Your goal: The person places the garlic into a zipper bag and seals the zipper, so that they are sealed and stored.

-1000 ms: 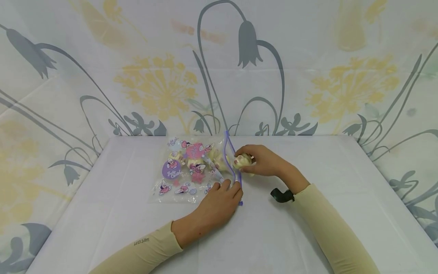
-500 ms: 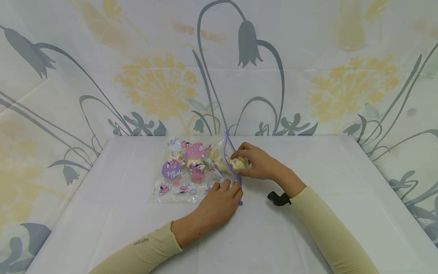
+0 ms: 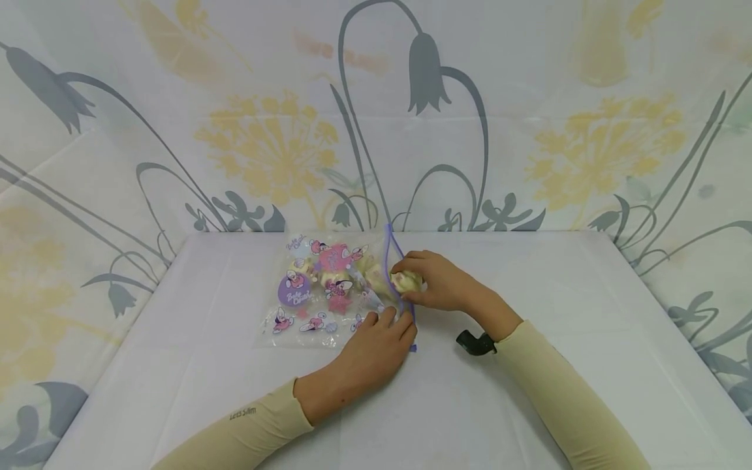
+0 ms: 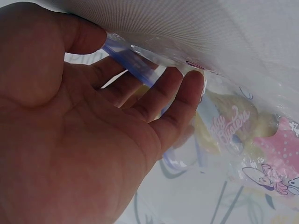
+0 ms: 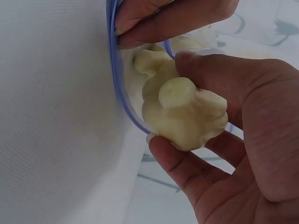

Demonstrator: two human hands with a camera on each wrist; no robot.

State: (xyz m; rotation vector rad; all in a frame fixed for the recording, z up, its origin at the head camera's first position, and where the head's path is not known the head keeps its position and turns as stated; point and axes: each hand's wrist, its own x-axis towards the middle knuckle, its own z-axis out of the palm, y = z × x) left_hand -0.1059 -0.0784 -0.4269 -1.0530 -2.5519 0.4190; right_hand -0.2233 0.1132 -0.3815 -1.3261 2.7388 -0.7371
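Note:
A clear zip bag (image 3: 343, 335) printed with pink and purple pictures lies flat, its mouth with the purple strip (image 3: 386, 256) facing right. Several cream-coloured lumpy pieces (image 3: 335, 279) show through the film. At the near corner of the mouth, my left hand (image 3: 376, 349) holds the edge; its thumb and fingertips touch the strip in the left wrist view. My right hand (image 3: 443, 282) grips another cream-coloured lumpy figurine (image 5: 184, 114) between thumb and fingers, right at the parted mouth. A round knob stands out on the figurine, and its far side is hidden.
A white cloth covers the table (image 3: 235, 385), and a patterned curtain (image 3: 505, 59) with grey and yellow flowers hangs behind it. At the right wrist sits a black device (image 3: 474, 343).
My right hand has moved a little to the left with the figurine, bringing it up against the bag's mouth. My left hand and the bag have stayed in place.

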